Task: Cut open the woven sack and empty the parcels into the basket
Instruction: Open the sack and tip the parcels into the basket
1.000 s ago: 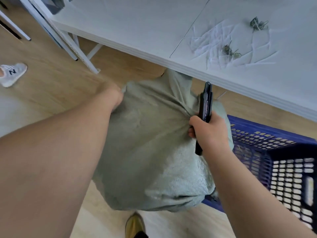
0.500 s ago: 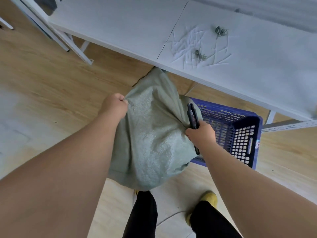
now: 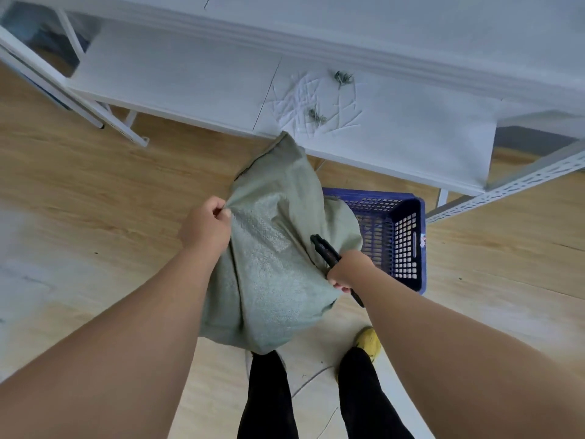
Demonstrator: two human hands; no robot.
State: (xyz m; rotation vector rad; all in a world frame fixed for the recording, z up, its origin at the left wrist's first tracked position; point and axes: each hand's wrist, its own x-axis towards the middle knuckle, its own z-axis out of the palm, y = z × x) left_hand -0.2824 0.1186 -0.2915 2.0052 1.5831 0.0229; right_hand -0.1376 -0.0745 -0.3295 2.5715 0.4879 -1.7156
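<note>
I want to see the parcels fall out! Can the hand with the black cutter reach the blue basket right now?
Probably yes. The right hand, gripping the cutter and the sack, is right beside the basket, with nothing between them, though both hands are busy.

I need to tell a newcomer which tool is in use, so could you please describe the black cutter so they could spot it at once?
Start at the blue basket on the wooden floor below the white table. Against its left side leans the grey-green woven sack, and the right hand grips the sack's right edge. The black cutter is the slim dark bar held in that hand, the only black handheld thing there.
</note>
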